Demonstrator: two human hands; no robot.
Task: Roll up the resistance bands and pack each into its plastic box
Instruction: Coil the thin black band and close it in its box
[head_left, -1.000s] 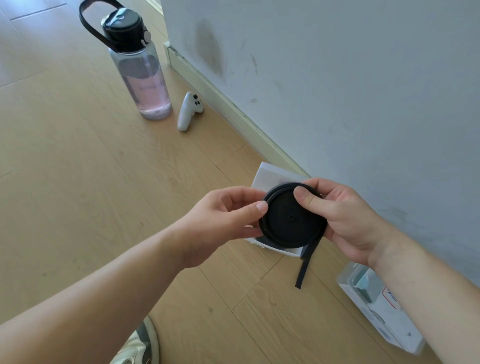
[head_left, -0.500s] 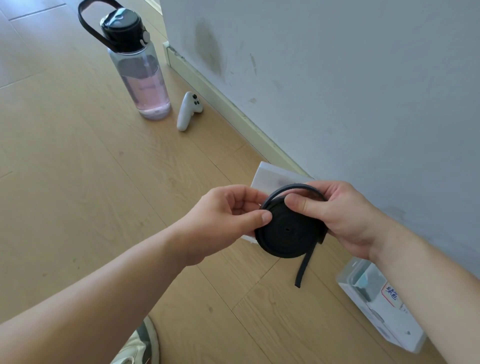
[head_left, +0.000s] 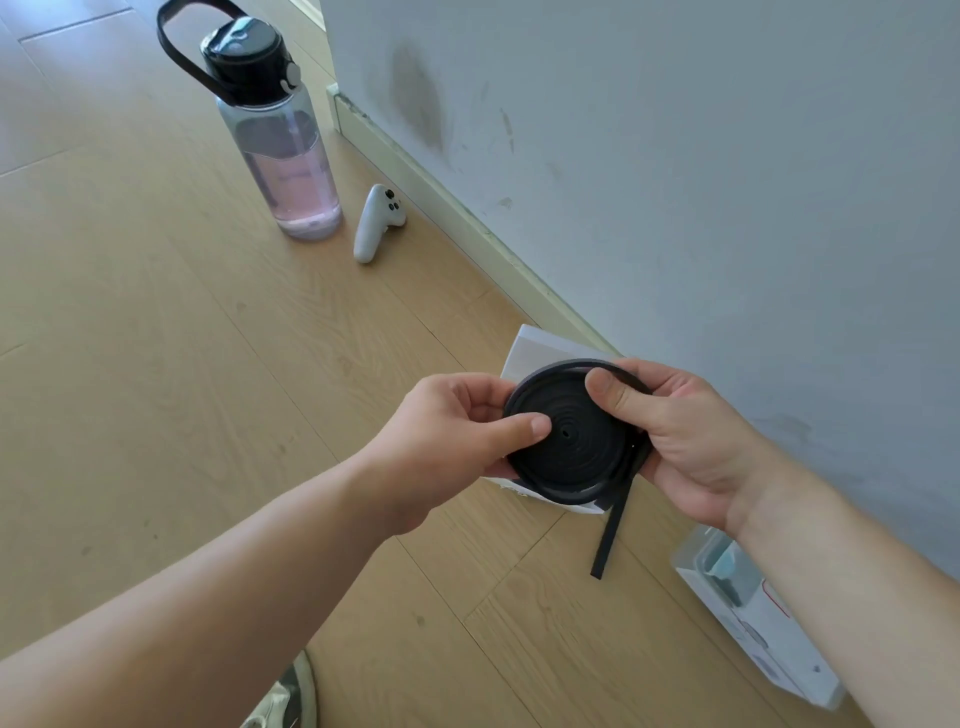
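Above the wooden floor (head_left: 156, 389), close to the grey wall (head_left: 701, 182), you hold a black resistance band (head_left: 569, 441) wound into a flat disc between both hands. Your left hand (head_left: 447, 441) pinches the disc's left edge, thumb lying across the front face near the centre and the other fingers (head_left: 483, 400) curled behind the rim. Your right hand (head_left: 680, 431) grips the right side, thumb pressed on the upper front of the coil and the remaining fingers wrapped behind it. The outermost turn of the band stands slightly off the coil along the top, and a loose tail (head_left: 613, 530) hangs straight down from the lower right of the disc, its end clear of the floor.

Directly behind the coil, a white plastic box (head_left: 540, 348) lies on the floor against the skirting board (head_left: 467, 218); the disc and your hands cover most of it. A second clear plastic box (head_left: 753, 623) with a printed label and something teal inside sits on the floor under your right forearm, next to the wall.

Farther off, a large clear water bottle (head_left: 280, 145) with a black lid and carry loop stands upright, holding pale pink liquid. Just beside it lies a white handheld controller (head_left: 376, 223). The toe of a shoe (head_left: 291, 696) shows at the bottom edge.
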